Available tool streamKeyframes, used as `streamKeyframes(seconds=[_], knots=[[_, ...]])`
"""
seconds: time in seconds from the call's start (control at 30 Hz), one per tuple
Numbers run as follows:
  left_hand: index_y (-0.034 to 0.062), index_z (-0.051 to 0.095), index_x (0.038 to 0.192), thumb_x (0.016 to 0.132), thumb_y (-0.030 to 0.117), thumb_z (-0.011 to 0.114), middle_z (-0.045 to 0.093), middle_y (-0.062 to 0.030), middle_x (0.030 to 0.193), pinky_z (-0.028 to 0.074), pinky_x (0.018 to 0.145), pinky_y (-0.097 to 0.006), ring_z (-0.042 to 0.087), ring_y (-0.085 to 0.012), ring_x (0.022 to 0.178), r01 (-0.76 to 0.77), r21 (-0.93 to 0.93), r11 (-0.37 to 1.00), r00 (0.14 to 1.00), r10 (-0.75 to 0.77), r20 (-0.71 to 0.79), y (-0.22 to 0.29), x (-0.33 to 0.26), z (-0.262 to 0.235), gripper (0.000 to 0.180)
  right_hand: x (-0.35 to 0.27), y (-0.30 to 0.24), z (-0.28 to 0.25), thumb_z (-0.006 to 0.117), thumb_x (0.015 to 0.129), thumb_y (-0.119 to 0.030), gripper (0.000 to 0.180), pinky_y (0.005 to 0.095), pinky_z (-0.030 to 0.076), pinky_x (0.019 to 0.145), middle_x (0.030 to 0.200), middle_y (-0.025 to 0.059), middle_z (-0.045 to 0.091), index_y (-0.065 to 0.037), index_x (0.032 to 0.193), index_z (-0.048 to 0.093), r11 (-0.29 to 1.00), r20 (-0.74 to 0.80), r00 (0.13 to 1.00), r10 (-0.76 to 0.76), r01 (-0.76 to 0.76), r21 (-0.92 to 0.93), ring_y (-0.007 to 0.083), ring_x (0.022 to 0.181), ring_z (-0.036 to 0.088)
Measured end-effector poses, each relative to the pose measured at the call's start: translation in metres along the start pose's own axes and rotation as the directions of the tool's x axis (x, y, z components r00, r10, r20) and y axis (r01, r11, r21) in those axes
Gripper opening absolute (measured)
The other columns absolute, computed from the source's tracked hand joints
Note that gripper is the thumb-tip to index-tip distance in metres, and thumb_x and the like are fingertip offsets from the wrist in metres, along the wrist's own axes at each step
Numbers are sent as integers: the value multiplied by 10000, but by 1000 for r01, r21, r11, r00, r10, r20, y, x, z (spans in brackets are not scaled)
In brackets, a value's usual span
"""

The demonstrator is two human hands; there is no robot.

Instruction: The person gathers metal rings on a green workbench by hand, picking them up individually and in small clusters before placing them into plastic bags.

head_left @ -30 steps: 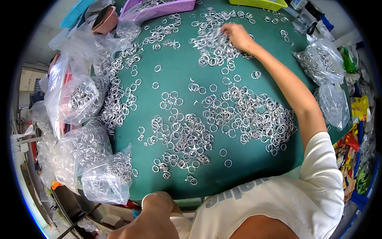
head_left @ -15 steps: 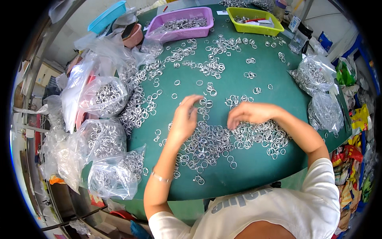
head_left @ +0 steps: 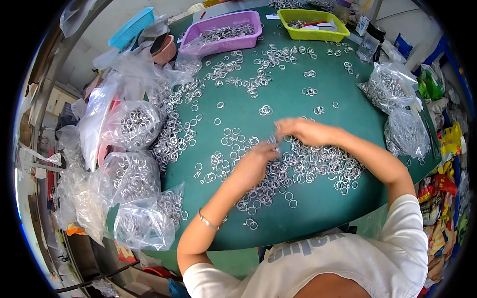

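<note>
Left hand (head_left: 257, 161) and right hand (head_left: 309, 131) nearly meet over silvery metal rings (head_left: 324, 163), green surface (head_left: 318, 214); grips blurred, cannot tell.

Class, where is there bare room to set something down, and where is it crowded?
Free: on the table, a strip between the ring pile and the near edge, and a patch between the right forearm and bags at right. Crowded: around the left hand and right hand, beside the bags at left, and near the purple basket.
</note>
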State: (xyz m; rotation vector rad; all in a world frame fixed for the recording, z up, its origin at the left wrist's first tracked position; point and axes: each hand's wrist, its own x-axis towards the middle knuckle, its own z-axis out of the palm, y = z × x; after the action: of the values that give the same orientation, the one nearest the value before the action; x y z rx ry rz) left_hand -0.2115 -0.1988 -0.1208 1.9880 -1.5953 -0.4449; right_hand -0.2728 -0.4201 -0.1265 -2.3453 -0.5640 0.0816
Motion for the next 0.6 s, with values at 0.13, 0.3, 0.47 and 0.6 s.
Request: streamKeyframes(seconds=[0.13, 0.3, 0.47, 0.6], knots=[[36, 578, 1094, 624, -168, 469, 516, -128, 1205, 400, 958, -398, 395, -363, 1202, -26, 110, 994, 1000, 27, -6, 43, -31, 3, 524, -55, -54, -1, 489, 596, 169, 408, 394, 361, 1000, 1053, 139, 566, 13, 961, 582, 994, 51, 999, -18, 23, -103, 306, 1200, 413], [30, 562, 1106, 612, -164, 479, 533, -119, 1166, 404, 949, -394, 420, -338, 1177, 17, 144, 989, 999, -10, -51, 61, -53, 3, 537, -103, -81, 7, 499, 589, 157, 434, 365, 411, 965, 1115, 123, 541, 13, 993, 565, 977, -57, 991, 124, -132, -167, 286, 1193, 426], [19, 543, 1108, 623, -158, 460, 495, -141, 1207, 368, 971, -414, 435, -325, 1148, 191, 119, 974, 946, -151, -286, 64, -50, 5, 523, -126, -84, 3, 473, 627, 133, 372, 361, 431, 942, 1093, 142, 548, 32, 975, 557, 888, -279, 930, 239, -326, -326, 310, 1138, 474], [38, 547, 1118, 637, -120, 480, 355, -145, 1352, 272, 1024, -495, 349, -349, 1224, -5, 257, 966, 997, 24, -69, 70, -35, 39, 510, -91, -87, 20, 482, 662, 83, 375, 379, 378, 991, 1113, 138, 543, 14, 1024, 549, 912, -319, 944, 83, -201, -357, 303, 1168, 440]])
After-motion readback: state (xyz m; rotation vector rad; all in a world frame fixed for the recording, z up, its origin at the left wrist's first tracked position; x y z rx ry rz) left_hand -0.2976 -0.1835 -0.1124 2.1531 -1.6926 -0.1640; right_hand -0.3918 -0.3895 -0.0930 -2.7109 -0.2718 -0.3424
